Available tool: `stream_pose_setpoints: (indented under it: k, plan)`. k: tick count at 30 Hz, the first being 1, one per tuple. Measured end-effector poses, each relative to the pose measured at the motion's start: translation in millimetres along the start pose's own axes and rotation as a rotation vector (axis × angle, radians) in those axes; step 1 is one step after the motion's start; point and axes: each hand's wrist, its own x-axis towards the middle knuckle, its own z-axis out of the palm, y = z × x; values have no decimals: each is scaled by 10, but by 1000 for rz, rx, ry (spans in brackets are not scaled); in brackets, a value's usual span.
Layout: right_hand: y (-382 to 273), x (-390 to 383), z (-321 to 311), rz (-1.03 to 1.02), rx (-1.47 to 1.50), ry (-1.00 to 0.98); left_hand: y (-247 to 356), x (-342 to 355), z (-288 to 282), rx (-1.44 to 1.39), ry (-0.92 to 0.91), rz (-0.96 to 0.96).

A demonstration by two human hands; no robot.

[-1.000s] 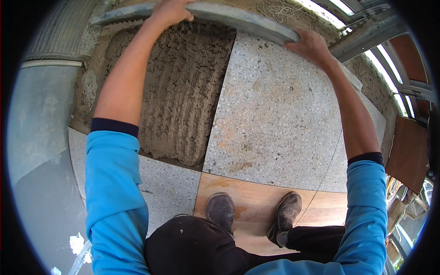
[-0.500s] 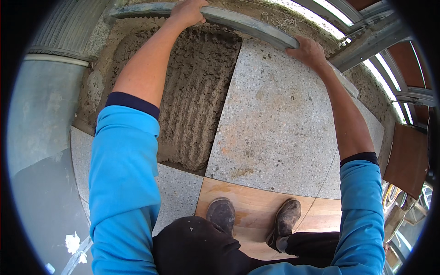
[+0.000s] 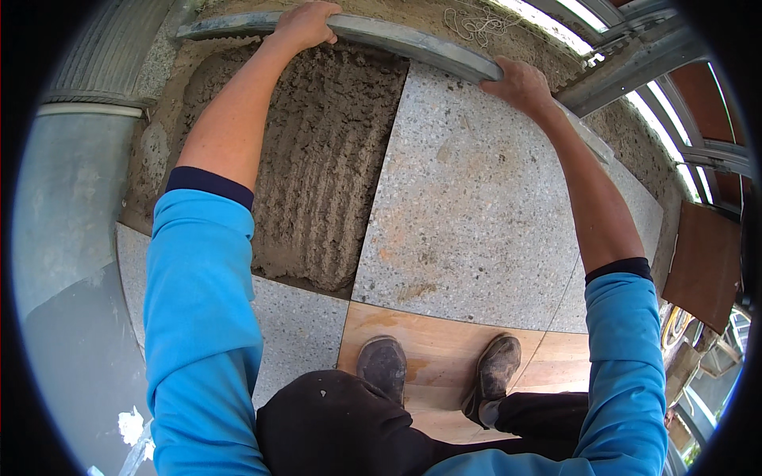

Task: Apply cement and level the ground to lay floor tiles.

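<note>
leftward, one end of the bar (image 3: 397,38) juts past the left hand (image 3: 308,28), which is curled over it in a clasp. on the near side of that grip lies the mortar (image 3: 325,166), ridged; right of it, between the grips, is the tile (image 3: 468,206). at the tile's far side the right hand (image 3: 520,86) grasps the bar too. seemingly the step is levelling the mortar; the next move would call for both hands to guide the bar evenly.
</note>
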Motion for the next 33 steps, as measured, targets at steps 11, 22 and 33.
stream_pose_setpoints:
  k: [11,22,33]
  plan:
    - [-213,-312,65,-62,60,51,-614,-234,482,199,483,253]
    - [17,-107,0,-18,49,36,-228,74,201,6,92,122]
    - [280,52,-35,-125,0,-18,-238,23,265,62,88,122]
